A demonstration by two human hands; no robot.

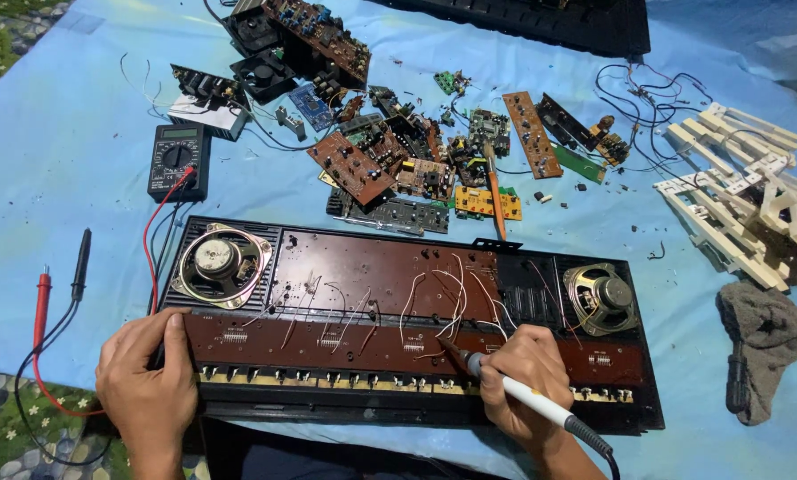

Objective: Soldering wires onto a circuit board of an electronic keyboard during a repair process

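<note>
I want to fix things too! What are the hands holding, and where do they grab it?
The right hand holds a soldering iron by its white handle. The left hand grips the keyboard's corner.

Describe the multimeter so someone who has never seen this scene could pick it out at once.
Start from the long opened keyboard chassis lying across the blue sheet. Just above its left end with the round speaker sits the multimeter, a dark upright box with a round dial. Unlike the bare circuit boards nearby, it has a closed case and a small screen.
</note>
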